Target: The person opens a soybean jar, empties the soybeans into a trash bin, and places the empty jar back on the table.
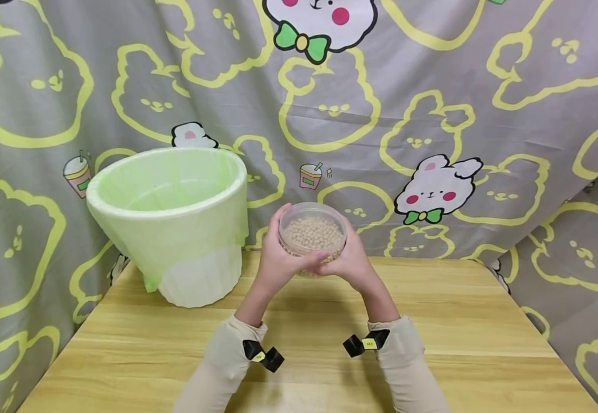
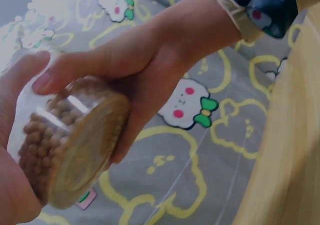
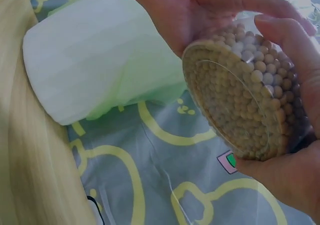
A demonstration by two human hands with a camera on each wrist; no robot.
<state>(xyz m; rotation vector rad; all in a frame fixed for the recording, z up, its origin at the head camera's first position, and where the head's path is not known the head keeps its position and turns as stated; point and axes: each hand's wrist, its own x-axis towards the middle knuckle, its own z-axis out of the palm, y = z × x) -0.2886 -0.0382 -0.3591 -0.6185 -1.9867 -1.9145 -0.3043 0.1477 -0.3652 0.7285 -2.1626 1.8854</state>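
Observation:
Both hands hold a clear round plastic tub [image 1: 313, 232] of small beige balls above the table. My left hand [image 1: 280, 252] grips its left side and my right hand [image 1: 351, 255] its right side, with the thumbs across the near side. From below, the left wrist view shows the tub's see-through base [image 2: 87, 145] and the balls [image 2: 45, 135] piled against the wall. In the right wrist view the balls [image 3: 265, 70] show through the side, and the right hand [image 3: 295, 180] wraps round it.
A white bin [image 1: 200, 281] lined with a pale green bag [image 1: 211, 223] stands at the table's left. The wooden table [image 1: 458, 321] reaches back to a grey curtain [image 1: 257, 115] with cartoon prints. Black cameras [image 1: 262, 355] sit on both wrists.

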